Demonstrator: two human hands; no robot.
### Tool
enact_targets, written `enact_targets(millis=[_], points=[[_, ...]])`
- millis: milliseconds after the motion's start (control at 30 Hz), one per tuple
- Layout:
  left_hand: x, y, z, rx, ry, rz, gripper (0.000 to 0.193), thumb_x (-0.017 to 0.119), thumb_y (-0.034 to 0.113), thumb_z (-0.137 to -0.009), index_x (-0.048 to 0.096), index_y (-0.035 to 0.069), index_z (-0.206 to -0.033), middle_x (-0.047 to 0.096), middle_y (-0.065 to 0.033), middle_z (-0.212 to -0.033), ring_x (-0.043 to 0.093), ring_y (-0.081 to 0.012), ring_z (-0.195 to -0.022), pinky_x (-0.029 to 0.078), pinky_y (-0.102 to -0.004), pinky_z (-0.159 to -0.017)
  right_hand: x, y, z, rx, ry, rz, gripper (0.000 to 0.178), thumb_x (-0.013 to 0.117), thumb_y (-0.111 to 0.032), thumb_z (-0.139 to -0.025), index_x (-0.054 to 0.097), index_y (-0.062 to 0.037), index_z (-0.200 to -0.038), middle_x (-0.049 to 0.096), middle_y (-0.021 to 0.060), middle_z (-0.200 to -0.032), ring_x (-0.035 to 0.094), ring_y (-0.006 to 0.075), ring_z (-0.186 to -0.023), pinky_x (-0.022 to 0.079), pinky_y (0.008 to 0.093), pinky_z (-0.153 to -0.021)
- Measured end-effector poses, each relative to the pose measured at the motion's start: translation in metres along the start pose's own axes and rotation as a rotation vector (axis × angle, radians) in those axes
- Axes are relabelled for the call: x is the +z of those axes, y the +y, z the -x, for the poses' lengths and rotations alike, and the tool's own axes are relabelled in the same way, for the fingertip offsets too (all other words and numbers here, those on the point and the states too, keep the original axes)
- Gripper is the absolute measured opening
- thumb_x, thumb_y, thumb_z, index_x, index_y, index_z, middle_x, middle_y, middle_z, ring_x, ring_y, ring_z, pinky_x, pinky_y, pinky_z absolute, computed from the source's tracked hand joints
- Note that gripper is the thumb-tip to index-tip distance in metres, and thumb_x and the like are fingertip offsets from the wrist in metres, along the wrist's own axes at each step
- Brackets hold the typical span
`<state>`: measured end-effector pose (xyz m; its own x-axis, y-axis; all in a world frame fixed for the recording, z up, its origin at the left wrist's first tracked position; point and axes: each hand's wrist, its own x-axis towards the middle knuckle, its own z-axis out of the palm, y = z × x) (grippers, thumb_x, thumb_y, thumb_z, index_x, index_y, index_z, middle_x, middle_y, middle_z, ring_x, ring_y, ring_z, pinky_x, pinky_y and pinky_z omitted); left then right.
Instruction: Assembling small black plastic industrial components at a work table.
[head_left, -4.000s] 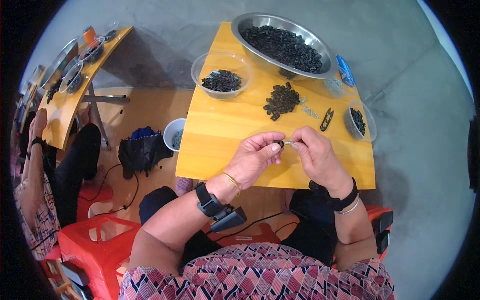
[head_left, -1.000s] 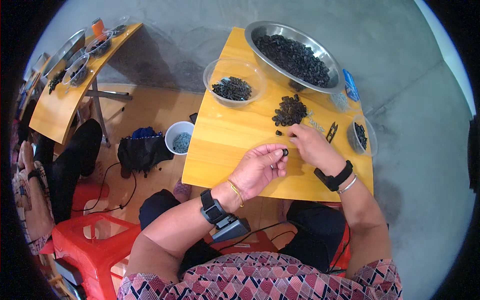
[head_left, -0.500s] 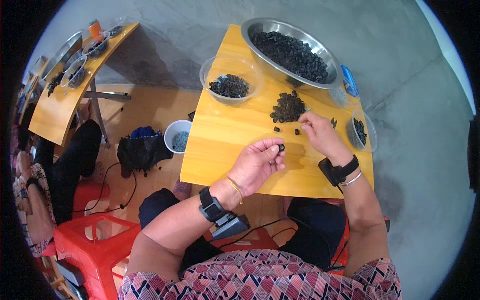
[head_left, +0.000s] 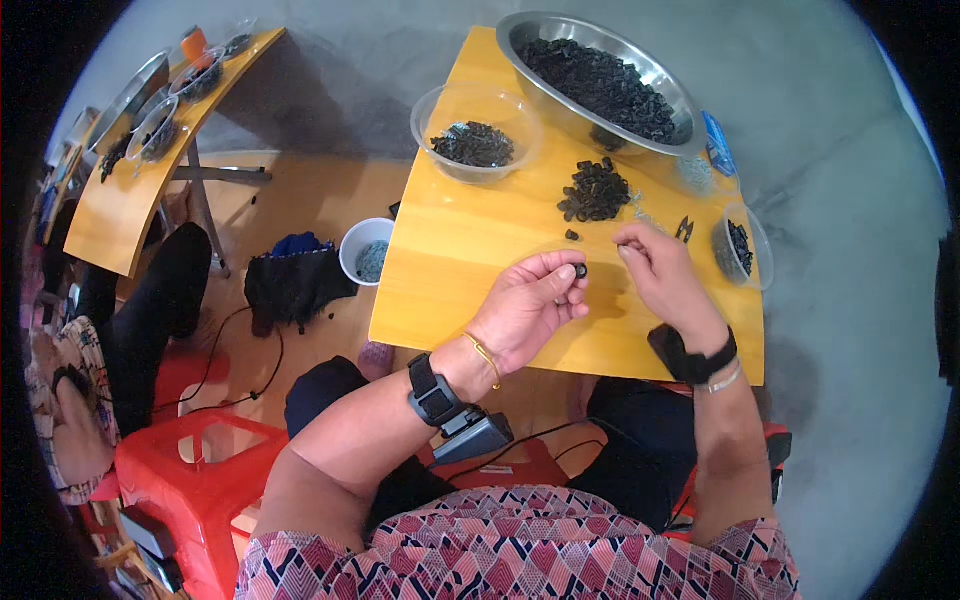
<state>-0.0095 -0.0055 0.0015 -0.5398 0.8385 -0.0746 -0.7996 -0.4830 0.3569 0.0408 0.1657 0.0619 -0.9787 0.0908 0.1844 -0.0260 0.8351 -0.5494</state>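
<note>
My left hand (head_left: 535, 305) is over the near part of the yellow table (head_left: 440, 270). Between its thumb and index finger it pinches a small black cylindrical part (head_left: 580, 271), one round end showing. My right hand (head_left: 660, 272) is closed to the right of it, thumb and index finger together; whatever they grip is too small or hidden. Just beyond the hands lies a loose pile of small black parts (head_left: 594, 190), with a single black piece (head_left: 572, 235) in front of it. Small dark snips (head_left: 685, 230) rest beyond my right hand.
A large steel bowl (head_left: 690, 110) of black parts stands at the back. Clear plastic tubs with black pieces sit at left (head_left: 425, 140) and right (head_left: 765, 265). A white bucket (head_left: 350, 245) is on the floor beside the table; a red stool (head_left: 190, 480) stands at lower left.
My right hand has drawn slightly back from the pile toward me. One of two loose pieces before the pile no longer shows. The left hand still pinches its part; the view has shifted.
</note>
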Motion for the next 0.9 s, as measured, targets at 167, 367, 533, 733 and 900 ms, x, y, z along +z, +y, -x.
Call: enact_targets(millis=[167,367,533,733,900], points=[[-0.004,-0.002,0.001,0.034,0.029,-0.060,0.016,0.049,0.008,-0.083,0.054,0.004,-0.098,0.056,-0.0042,-0.080,0.053,-0.0119,-0.069,0.047,-0.0273,-0.068,0.017,-0.032,0.029,0.123,0.029,-0.734,0.015,0.049,-0.007,-0.083,0.049,-0.0001,-0.096,0.054,0.0023,-0.075,0.049,0.0074,-0.067,0.041,0.0200,-0.061],[0.004,-0.009,-0.004,0.066,0.048,-0.147,0.016,0.049,0.007,-0.083,0.053,0.003,-0.098,0.057,-0.0060,-0.080,0.054,-0.0132,-0.069,0.048,-0.0278,-0.067,0.024,-0.023,0.036,0.108,0.093,-0.903,0.011,0.049,-0.005,-0.083,0.046,-0.0008,-0.093,0.052,0.0020,-0.075,0.048,0.0068,-0.067,0.041,0.0197,-0.061],[0.007,-0.011,-0.003,0.117,0.068,-0.108,0.015,0.049,0.003,-0.083,0.052,0.001,-0.097,0.056,-0.0075,-0.078,0.054,-0.0142,-0.069,0.048,-0.0282,-0.067,0.027,-0.018,0.034,0.084,0.072,-0.927,0.009,0.049,-0.004,-0.082,0.047,-0.0012,-0.091,0.052,0.0022,-0.074,0.049,0.0068,-0.067,0.041,0.0195,-0.060],[0.004,-0.012,-0.005,0.134,0.009,-0.158,0.016,0.049,0.005,-0.083,0.053,0.002,-0.099,0.057,-0.0076,-0.081,0.055,-0.0152,-0.072,0.048,-0.0284,-0.068,0.034,-0.013,0.034,0.075,0.083,-0.887,0.009,0.050,-0.004,-0.082,0.048,-0.0017,-0.090,0.052,0.0011,-0.074,0.049,0.0064,-0.066,0.040,0.0190,-0.059],[0.003,-0.012,-0.005,0.134,0.042,-0.179,0.017,0.049,0.004,-0.083,0.053,0.002,-0.099,0.057,-0.0069,-0.081,0.055,-0.0150,-0.072,0.049,-0.0285,-0.069,0.032,-0.015,0.035,0.090,0.100,-0.889,0.008,0.051,-0.003,-0.081,0.049,-0.0019,-0.089,0.053,0.0005,-0.078,0.050,0.0060,-0.069,0.041,0.0186,-0.062]])
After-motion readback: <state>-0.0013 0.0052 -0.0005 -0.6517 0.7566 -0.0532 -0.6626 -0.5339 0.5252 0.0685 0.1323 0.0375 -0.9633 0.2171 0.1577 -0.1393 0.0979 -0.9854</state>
